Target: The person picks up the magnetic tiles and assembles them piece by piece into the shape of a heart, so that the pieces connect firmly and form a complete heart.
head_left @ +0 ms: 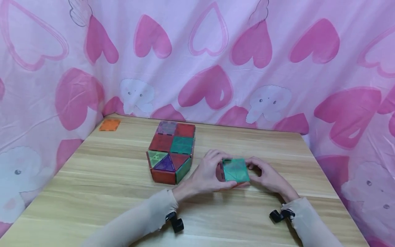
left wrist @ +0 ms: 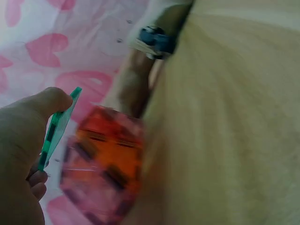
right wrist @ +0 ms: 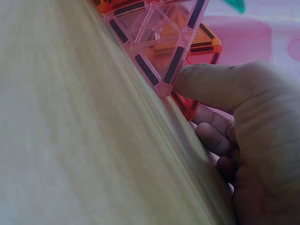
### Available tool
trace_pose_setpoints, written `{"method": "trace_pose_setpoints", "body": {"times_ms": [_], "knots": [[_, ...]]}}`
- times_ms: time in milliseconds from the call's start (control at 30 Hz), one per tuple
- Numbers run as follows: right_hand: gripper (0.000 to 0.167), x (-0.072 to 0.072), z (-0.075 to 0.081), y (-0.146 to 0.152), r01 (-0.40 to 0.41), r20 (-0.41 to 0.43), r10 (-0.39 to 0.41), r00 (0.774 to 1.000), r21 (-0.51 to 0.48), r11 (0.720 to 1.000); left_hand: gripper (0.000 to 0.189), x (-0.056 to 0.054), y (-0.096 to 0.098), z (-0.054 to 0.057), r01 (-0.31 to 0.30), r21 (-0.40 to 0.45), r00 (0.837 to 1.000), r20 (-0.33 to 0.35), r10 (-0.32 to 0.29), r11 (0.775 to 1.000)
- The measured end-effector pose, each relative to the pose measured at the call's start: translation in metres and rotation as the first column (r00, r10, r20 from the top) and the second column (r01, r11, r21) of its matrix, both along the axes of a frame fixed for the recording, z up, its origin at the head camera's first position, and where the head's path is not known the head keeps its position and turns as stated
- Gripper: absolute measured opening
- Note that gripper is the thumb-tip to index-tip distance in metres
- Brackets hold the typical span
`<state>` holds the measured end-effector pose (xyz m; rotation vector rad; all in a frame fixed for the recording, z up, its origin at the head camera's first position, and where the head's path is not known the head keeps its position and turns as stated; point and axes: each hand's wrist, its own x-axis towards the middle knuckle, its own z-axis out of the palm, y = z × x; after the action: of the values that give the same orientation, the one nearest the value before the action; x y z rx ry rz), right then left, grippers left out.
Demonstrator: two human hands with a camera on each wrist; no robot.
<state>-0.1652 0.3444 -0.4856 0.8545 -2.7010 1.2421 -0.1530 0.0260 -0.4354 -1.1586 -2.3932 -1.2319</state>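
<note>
My left hand (head_left: 205, 175) pinches a translucent green square magnetic tile (head_left: 236, 169). In the left wrist view this green tile (left wrist: 60, 126) appears edge-on between thumb and fingers, beside a small red and orange magnetic-tile block (left wrist: 103, 168). From the head view the green tile overlaps the block, hiding most of it. On the other side, my right hand (head_left: 269, 176) grips the block near the table. The right wrist view shows the right thumb at a pink triangular tile (right wrist: 157, 47) on the block, with the other fingers curled behind a lower red corner.
Left of the hands stands a larger magnetic-tile structure (head_left: 164, 176) with red, green, purple and yellow-green tiles. An orange square tile (head_left: 109, 125) lies at the far left corner of the wooden table (head_left: 102, 192). A pink heart-patterned curtain (head_left: 166, 75) hangs behind.
</note>
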Motion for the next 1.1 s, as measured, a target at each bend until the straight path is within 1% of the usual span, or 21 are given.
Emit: {"method": "trace_pose_setpoints", "body": {"times_ms": [133,233,400,533,633,700,767,900,1033,1100], "knots": [[0.045,0.0,0.001,0.0,0.0,0.025,0.001,1.0,-0.011,1.0,0.074,-0.002,0.005,-0.011,-0.042,-0.036,0.999,0.025,0.043,0.998],[0.046,0.0,0.001,0.0,0.007,0.044,-0.006,0.999,-0.021,1.0,0.073,-0.002,0.005,-0.014,-0.067,-0.061,0.996,0.048,0.07,0.996],[0.047,-0.001,0.0,0.0,0.004,0.037,-0.003,0.999,-0.026,1.0,0.08,-0.002,0.003,-0.012,-0.067,-0.094,0.994,0.076,0.075,0.993],[0.047,-0.002,-0.001,0.001,-0.008,0.026,0.008,1.0,-0.015,1.0,0.084,-0.001,0.002,-0.01,-0.059,-0.106,0.995,0.076,0.067,0.993],[0.047,-0.002,-0.001,0.002,-0.013,0.029,0.013,1.0,-0.013,1.0,0.087,0.0,0.001,-0.005,-0.049,-0.093,0.996,0.063,0.055,0.994],[0.046,-0.002,-0.001,0.002,-0.014,0.033,0.014,0.999,-0.017,1.0,0.089,0.001,-0.001,0.001,-0.045,-0.076,0.997,0.052,0.05,0.996],[0.044,-0.001,0.0,0.003,-0.014,0.039,0.015,0.999,-0.022,1.0,0.09,0.001,-0.003,0.01,-0.032,-0.035,0.999,0.031,0.033,0.999],[0.036,-0.001,0.001,0.003,-0.033,0.084,0.039,0.996,-0.073,0.997,0.088,-0.001,-0.013,0.033,-0.012,0.061,1.0,-0.018,0.013,0.998],[0.035,0.0,0.003,0.005,-0.057,0.153,0.08,0.985,-0.149,0.987,0.084,-0.006,-0.031,0.062,-0.041,0.155,0.995,-0.085,0.054,0.987],[0.037,0.001,0.004,0.006,-0.065,0.166,0.091,0.982,-0.158,0.985,0.083,-0.012,-0.044,0.075,-0.073,0.205,0.988,-0.122,0.1,0.976]]}}
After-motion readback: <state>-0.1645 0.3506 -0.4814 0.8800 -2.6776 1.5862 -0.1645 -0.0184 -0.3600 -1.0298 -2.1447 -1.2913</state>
